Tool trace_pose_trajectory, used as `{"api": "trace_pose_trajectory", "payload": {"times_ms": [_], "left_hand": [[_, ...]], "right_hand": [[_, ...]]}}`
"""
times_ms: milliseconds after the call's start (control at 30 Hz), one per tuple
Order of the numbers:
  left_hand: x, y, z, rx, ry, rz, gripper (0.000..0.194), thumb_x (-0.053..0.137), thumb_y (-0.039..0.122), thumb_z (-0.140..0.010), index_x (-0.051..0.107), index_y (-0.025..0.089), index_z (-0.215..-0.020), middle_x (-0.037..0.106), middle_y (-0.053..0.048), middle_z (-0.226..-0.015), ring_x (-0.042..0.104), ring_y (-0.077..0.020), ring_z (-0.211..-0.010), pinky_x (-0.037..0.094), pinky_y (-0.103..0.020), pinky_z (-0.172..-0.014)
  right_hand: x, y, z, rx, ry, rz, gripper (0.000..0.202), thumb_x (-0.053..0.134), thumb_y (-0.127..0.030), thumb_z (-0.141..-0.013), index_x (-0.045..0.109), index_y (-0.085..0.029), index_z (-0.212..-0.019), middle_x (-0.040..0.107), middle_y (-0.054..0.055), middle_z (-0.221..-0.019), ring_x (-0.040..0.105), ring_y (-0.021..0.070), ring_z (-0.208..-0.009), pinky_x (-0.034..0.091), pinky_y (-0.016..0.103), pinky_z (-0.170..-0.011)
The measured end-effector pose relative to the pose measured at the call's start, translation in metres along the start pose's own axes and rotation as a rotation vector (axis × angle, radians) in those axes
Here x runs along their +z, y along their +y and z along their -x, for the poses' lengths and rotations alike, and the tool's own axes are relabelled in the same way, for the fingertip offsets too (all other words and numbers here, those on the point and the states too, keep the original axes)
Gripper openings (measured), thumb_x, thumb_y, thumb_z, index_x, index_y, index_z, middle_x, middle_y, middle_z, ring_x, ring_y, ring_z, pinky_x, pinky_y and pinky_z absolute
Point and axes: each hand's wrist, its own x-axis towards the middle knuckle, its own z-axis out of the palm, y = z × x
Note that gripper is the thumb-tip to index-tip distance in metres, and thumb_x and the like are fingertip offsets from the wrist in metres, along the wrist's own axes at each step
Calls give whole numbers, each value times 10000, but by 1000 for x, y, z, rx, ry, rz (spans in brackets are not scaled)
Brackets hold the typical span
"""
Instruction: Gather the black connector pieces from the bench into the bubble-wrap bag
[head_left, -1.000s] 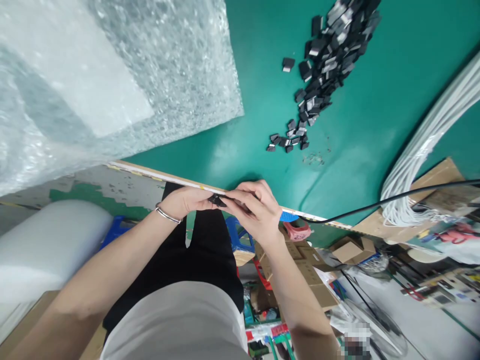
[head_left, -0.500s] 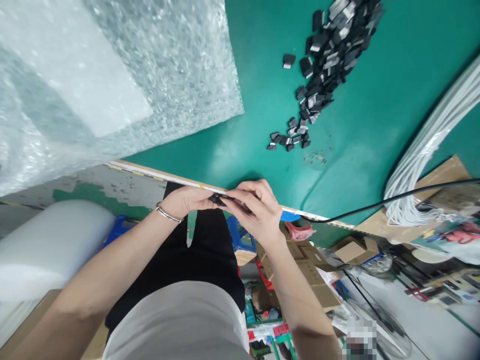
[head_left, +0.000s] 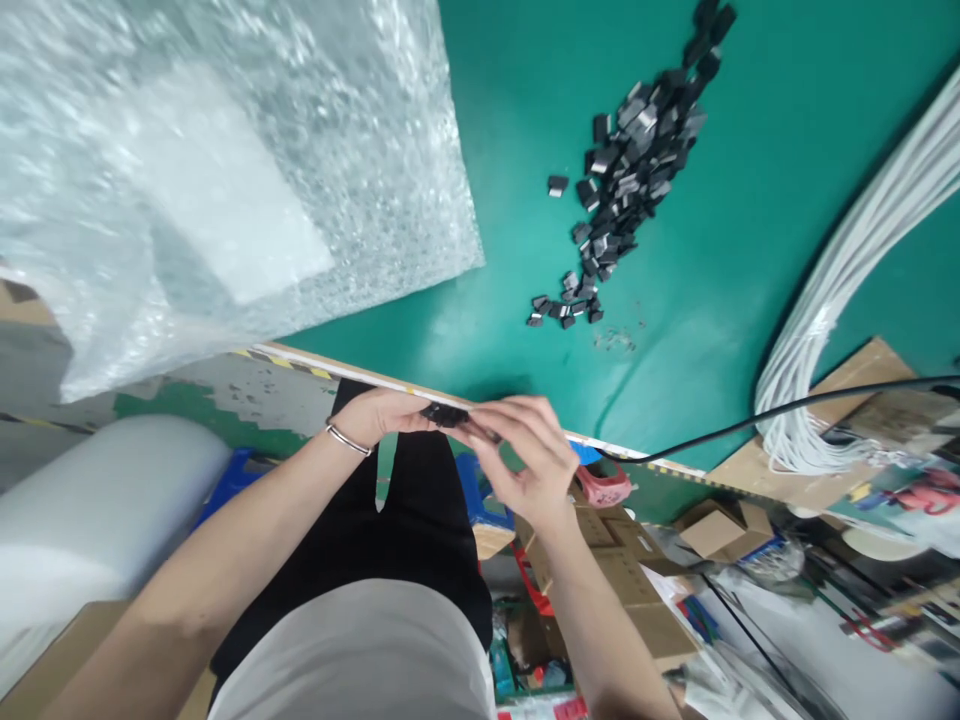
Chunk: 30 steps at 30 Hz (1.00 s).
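The right hand (head_left: 544, 468) is stretching its fingers flatter than a moment ago, and more of the black piece (head_left: 444, 414) is showing between the hands. That piece is hovering at the near edge of the green table (head_left: 720, 260). The left hand (head_left: 381, 412) is pinching its left end; the right fingertips are meeting the other end, though I can't tell whether they're gripping. Small black blocks (head_left: 637, 165) are lying piled on the table, bubble wrap (head_left: 390, 180) is covering its left side, and white cable (head_left: 787, 400) is resting on its right.
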Motion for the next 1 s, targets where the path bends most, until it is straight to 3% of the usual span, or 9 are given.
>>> {"api": "trace_pose_trajectory", "payload": {"times_ms": [100, 233, 367, 467, 633, 800, 900, 1000], "left_hand": [[13, 5, -1, -35, -40, -108, 226, 629, 82, -856, 743, 125, -1047, 760, -70, -809, 721, -187, -791, 572, -271, -747], [29, 6, 6, -74, -85, -233, 209, 657, 188, -836, 764, 81, -980, 763, -131, -811, 728, -217, -741, 588, -285, -696], [49, -5, 29, -89, -76, -330, 275, 637, 277, -867, 778, 47, -919, 748, -163, -798, 708, -189, -667, 555, -221, -584], [80, -10, 55, -35, -15, -308, 278, 627, 290, -864, 777, 56, -873, 716, -144, -720, 619, -142, -541, 451, -184, -439], [159, 10, 108, 85, 42, -254, 321, 564, 311, -898, 759, 72, -808, 663, -119, -629, 484, -90, -410, 299, -150, -332], [238, 43, 140, 365, 175, -143, 279, 520, 191, -900, 710, 76, -730, 596, -62, -621, 491, -71, -416, 364, -132, -372], [270, 53, 147, 497, 230, -113, 365, 411, 139, -935, 650, 81, -666, 552, -60, -590, 475, -77, -405, 351, -140, -353], [287, 52, 158, 547, 303, -116, 425, 338, 108, -956, 617, 78, -636, 510, -58, -566, 442, -72, -398, 317, -137, -331]], "right_hand": [[-11, 0, -26, 71, 130, 37, 136, 653, -180, -935, 730, -238, -1030, 762, 54, -935, 708, 222, -883, 581, 414, -811], [-9, 3, -91, 117, 245, 53, 152, 561, -261, -994, 706, -221, -1004, 717, 69, -976, 689, 201, -883, 578, 347, -755], [11, 5, -162, 163, 193, 187, 166, 618, -332, -949, 649, -173, -988, 671, 83, -931, 654, 197, -785, 563, 375, -757], [20, 2, -188, 242, 53, 217, 79, 687, -238, -851, 640, -179, -833, 651, 35, -766, 637, 196, -726, 535, 373, -742], [8, -19, -175, 283, -97, -88, 130, 638, -207, -826, 612, -177, -703, 648, -3, -700, 599, 131, -644, 474, 277, -671], [-19, -60, -140, 191, -122, -281, 75, 572, -245, -815, 596, -186, -775, 625, -26, -719, 553, 116, -647, 429, 239, -620], [-30, -88, -122, 79, -69, -303, 51, 568, -190, -724, 554, -199, -772, 561, -47, -688, 518, 117, -630, 391, 234, -582], [-37, -111, -111, 101, 62, -337, 57, 555, -161, -728, 538, -206, -759, 532, -55, -655, 514, 110, -589, 405, 224, -559]]}}
